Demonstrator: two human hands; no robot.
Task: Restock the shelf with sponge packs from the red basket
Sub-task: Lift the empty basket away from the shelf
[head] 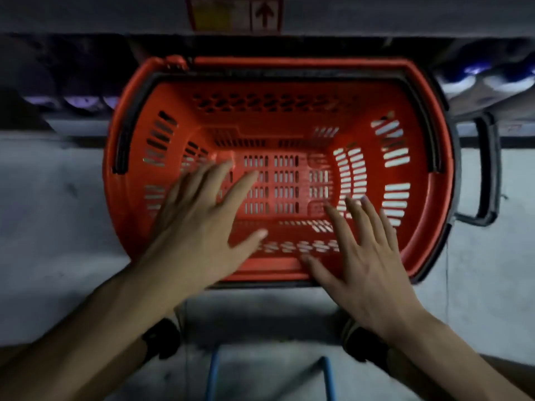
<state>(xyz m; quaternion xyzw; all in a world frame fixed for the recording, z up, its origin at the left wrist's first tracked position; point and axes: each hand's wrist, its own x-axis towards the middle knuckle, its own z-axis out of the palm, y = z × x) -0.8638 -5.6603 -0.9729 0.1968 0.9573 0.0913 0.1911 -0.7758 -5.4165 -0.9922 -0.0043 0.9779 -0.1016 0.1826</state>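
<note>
Basket (pixel 289 111), red and slotted, down on the grey floor (pixel 58 212), far rim tucked under the shelf (pixel 86 18). Over its near rim, left hand (pixel 199 224) and right hand (pixel 364 256), side by side but apart, fingers straight and splayed, gripping nothing, somewhat blurred. Black handle (pixel 489 169) jutting from the right end. Dark shoes (pixel 162 340) just short of the near rim, blue bars (pixel 214 371) between them.
</note>
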